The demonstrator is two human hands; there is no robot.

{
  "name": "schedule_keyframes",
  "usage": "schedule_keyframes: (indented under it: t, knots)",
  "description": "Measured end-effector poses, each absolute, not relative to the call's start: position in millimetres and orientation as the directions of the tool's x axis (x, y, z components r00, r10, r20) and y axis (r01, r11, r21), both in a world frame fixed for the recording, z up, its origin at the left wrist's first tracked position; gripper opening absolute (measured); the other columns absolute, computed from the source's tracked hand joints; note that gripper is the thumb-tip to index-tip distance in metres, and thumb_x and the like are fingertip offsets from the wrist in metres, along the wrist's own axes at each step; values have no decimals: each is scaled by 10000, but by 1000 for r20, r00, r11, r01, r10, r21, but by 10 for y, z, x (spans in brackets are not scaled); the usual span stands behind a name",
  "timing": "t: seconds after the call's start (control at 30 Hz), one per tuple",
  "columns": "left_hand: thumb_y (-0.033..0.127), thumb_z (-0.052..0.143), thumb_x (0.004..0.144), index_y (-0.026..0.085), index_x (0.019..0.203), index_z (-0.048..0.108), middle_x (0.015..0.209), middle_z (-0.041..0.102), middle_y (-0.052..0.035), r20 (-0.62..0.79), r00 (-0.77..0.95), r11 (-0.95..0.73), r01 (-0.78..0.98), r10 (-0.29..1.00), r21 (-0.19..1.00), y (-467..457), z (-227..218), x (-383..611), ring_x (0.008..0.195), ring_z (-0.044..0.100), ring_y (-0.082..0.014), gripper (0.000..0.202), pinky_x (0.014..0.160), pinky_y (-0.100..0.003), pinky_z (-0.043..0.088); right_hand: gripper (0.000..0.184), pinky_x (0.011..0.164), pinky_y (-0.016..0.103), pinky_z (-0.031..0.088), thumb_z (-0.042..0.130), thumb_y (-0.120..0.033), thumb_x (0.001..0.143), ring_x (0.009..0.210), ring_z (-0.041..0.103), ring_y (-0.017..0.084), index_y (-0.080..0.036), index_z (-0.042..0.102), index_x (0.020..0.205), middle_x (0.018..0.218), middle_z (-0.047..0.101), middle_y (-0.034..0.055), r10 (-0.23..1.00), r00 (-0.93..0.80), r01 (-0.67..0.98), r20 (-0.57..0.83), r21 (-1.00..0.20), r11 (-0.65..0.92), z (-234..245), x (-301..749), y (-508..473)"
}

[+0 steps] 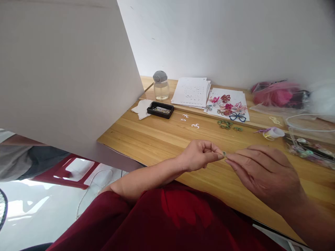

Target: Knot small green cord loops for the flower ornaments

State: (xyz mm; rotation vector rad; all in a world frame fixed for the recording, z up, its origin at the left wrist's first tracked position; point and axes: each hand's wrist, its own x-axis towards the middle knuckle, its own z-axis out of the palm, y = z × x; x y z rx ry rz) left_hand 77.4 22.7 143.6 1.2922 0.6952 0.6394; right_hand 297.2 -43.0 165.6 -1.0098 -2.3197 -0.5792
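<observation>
Above the desk's front part, my left hand [201, 155] pinches a tiny greenish looped piece [224, 153] between thumb and forefinger. My right hand [267, 174] meets it from the other side, thumb and forefinger pressed together at the piece's edge. Whatever lies between those right fingertips is too small to make out. Beyond the hands, several green looped pieces [226, 124] lie on the wood. White curved paper cut-outs [195, 126] rest farther left. Colourful flower and butterfly shapes [228, 107] sit on white paper at the back.
A black tray [160, 110] of small bits stands beside a lidded water bottle [161, 85]. Paper sheets [190, 92] lie along the wall. At right are a white cup [273, 133], bagged pink material [280, 96] and a clear container [311, 139]. A grey partition [65, 69] bounds the left.
</observation>
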Motion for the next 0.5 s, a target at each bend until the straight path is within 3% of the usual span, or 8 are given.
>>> schedule_keyframes:
  t: [0.03, 0.1, 0.2, 0.27, 0.33, 0.4, 0.43, 0.5]
  knots:
    - [543, 805, 802, 166, 845, 675, 490, 430, 105, -95, 640, 153, -36, 763, 988, 206, 1434, 752, 426, 389, -66, 401, 474, -226, 288, 157, 915, 432, 525, 768, -179, 935, 908, 707, 262, -251, 742, 1073, 955, 814, 40, 551, -551, 772, 627, 132, 622, 1672, 2926, -441]
    - [510, 783, 834, 159, 860, 687, 492, 415, 108, -44, 622, 73, -22, 782, 997, 162, 1423, 707, 437, 384, -65, 365, 490, -226, 289, 62, 787, 405, 522, 718, -292, 975, 791, 667, 234, -255, 729, 926, 822, 761, 31, 736, -363, 818, 572, -182, 546, 1702, 2814, -464]
    - [394, 761, 875, 141, 880, 725, 498, 386, 109, 130, 589, -176, 21, 798, 984, 135, 1385, 642, 478, 345, -57, 256, 531, -229, 269, 390, 555, 340, 440, 702, -609, 920, 629, 546, 188, -242, 684, 787, 690, 623, 28, 998, -63, 545, -1, -837, 33, 1725, 2649, -489]
    - [319, 725, 901, 137, 902, 750, 507, 383, 104, 221, 591, -310, 52, 776, 949, 160, 1343, 607, 506, 343, -57, 184, 558, -233, 268, 488, 486, 296, 368, 791, -702, 784, 590, 479, 155, -232, 660, 779, 688, 573, 15, 910, -93, 230, -403, -898, -374, 1716, 2574, -489]
    - [311, 703, 916, 139, 911, 757, 510, 390, 101, 222, 598, -322, 65, 770, 944, 214, 1293, 584, 513, 345, -60, 181, 563, -235, 269, 525, 480, 278, 348, 833, -712, 730, 592, 471, 144, -227, 643, 797, 710, 573, 13, 845, -126, 98, -521, -854, -512, 1683, 2543, -472]
    - [356, 732, 898, 140, 890, 744, 505, 400, 103, 144, 604, -215, 45, 784, 976, 285, 1245, 566, 501, 345, -61, 216, 547, -233, 265, 494, 523, 298, 414, 787, -706, 808, 645, 550, 169, -229, 670, 864, 765, 638, 38, 922, -36, 232, -386, -900, -368, 1635, 2552, -442]
    - [384, 751, 883, 142, 878, 733, 499, 406, 104, 86, 613, -127, 23, 786, 992, 323, 1226, 557, 487, 352, -62, 243, 534, -233, 269, 463, 572, 324, 466, 769, -683, 850, 707, 609, 196, -233, 694, 928, 826, 687, 59, 978, 18, 386, -209, -901, -199, 1610, 2568, -424]
    - [423, 781, 847, 146, 856, 711, 483, 418, 105, -27, 642, 56, -24, 766, 998, 394, 1201, 536, 458, 379, -70, 285, 510, -235, 284, 367, 746, 401, 548, 794, -555, 895, 888, 698, 258, -249, 724, 1086, 986, 763, 87, 963, -39, 735, 267, -645, 208, 1569, 2604, -388]
